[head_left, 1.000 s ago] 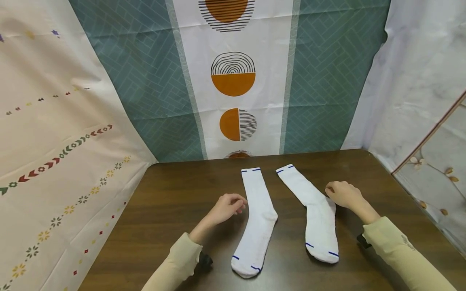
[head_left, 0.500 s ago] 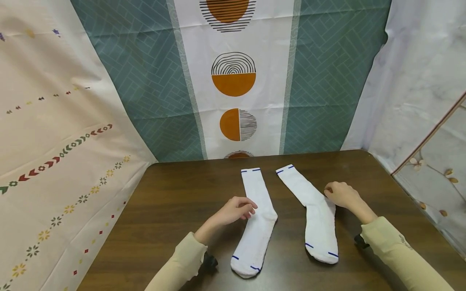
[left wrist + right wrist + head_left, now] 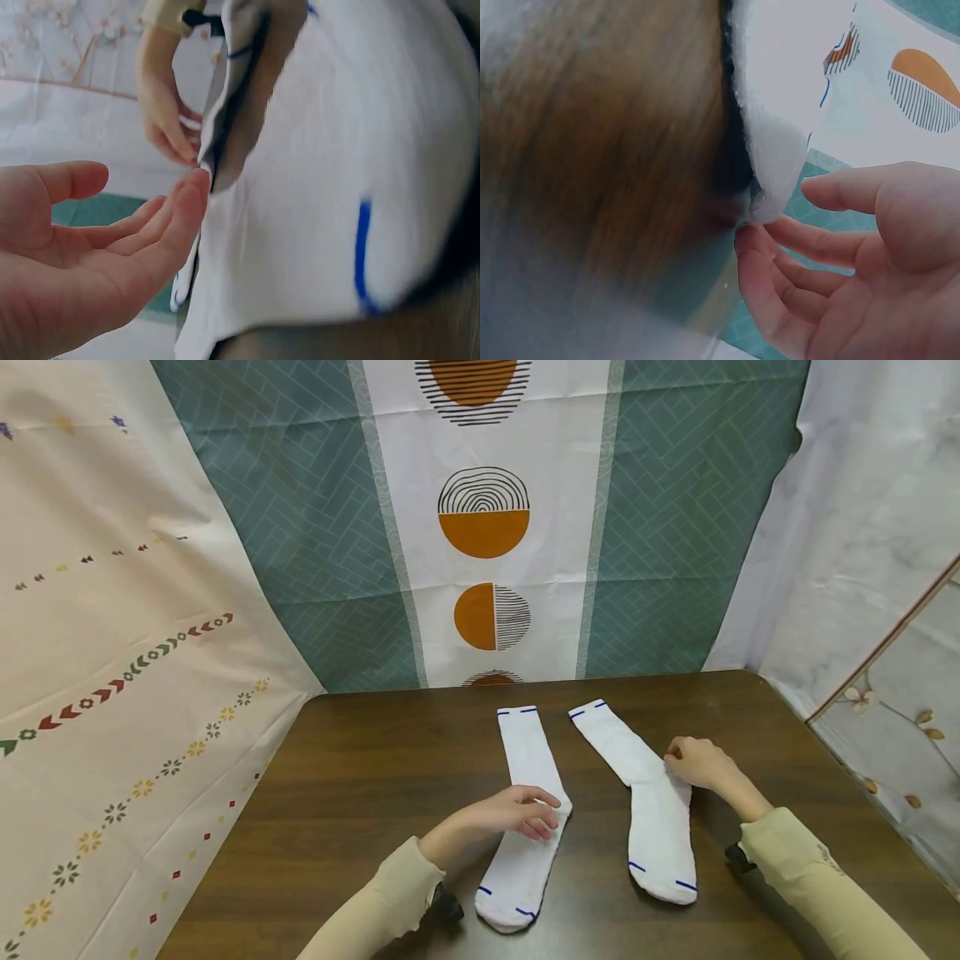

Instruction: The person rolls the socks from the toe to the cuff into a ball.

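Observation:
Two white socks with small blue marks lie flat side by side on a dark wooden table (image 3: 360, 760). My left hand (image 3: 525, 814) rests with relaxed, nearly straight fingers on the heel area of the left sock (image 3: 528, 756). The left wrist view shows that hand (image 3: 142, 202) with an open palm beside the left sock (image 3: 315, 187). My right hand (image 3: 693, 762) sits at the heel of the right sock (image 3: 656, 827), fingers loosely curled. In the right wrist view its fingertips (image 3: 754, 240) touch the heel tip of the right sock (image 3: 769, 150), thumb held apart.
Patterned cloths hang behind the table: teal and white with orange circles (image 3: 483, 527) in the middle, cream with small motifs (image 3: 112, 693) on the left, pale marbled (image 3: 862, 527) on the right. The table's far edge runs just beyond the socks.
My left hand has slid right from the bare table onto the left sock's heel area. My right hand has barely shifted at the right sock's heel. The socks have not moved.

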The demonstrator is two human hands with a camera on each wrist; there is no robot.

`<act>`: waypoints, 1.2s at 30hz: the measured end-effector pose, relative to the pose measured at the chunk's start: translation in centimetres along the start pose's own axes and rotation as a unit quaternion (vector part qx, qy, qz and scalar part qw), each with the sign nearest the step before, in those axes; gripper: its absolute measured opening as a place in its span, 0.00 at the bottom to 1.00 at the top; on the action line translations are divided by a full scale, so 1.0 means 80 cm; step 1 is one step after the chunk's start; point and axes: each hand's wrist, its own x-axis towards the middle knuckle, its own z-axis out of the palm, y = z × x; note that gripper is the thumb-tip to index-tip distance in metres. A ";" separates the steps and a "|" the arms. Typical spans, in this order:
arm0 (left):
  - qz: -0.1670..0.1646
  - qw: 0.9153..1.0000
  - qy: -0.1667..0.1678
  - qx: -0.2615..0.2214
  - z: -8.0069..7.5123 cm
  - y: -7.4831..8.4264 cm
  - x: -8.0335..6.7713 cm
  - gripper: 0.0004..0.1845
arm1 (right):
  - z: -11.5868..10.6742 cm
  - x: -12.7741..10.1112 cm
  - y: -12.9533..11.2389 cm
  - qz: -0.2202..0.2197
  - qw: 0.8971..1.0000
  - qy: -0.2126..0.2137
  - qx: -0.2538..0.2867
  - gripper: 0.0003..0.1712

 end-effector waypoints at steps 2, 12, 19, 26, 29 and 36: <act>-0.012 1.000 -0.020 -0.009 0.007 0.001 0.004 0.20 | 0.001 0.000 -0.001 -0.003 1.000 -0.001 0.004 0.19; -0.046 0.996 -0.043 -0.064 0.026 0.010 0.012 0.23 | 0.006 0.005 -0.001 -0.018 1.000 0.012 0.007 0.15; -0.060 0.993 -0.024 -0.098 0.035 0.010 0.028 0.23 | 0.007 0.007 0.001 -0.021 1.000 0.010 0.014 0.14; -0.063 0.989 0.021 -0.130 0.050 0.016 0.051 0.25 | 0.010 0.007 0.002 -0.002 0.999 0.001 0.037 0.17; -0.073 0.985 0.041 -0.149 0.060 0.024 0.058 0.25 | 0.010 0.008 0.000 0.007 0.999 -0.004 0.041 0.20; -0.103 0.973 0.067 -0.194 0.088 0.041 0.069 0.26 | 0.009 0.006 -0.003 0.029 0.999 -0.005 0.039 0.23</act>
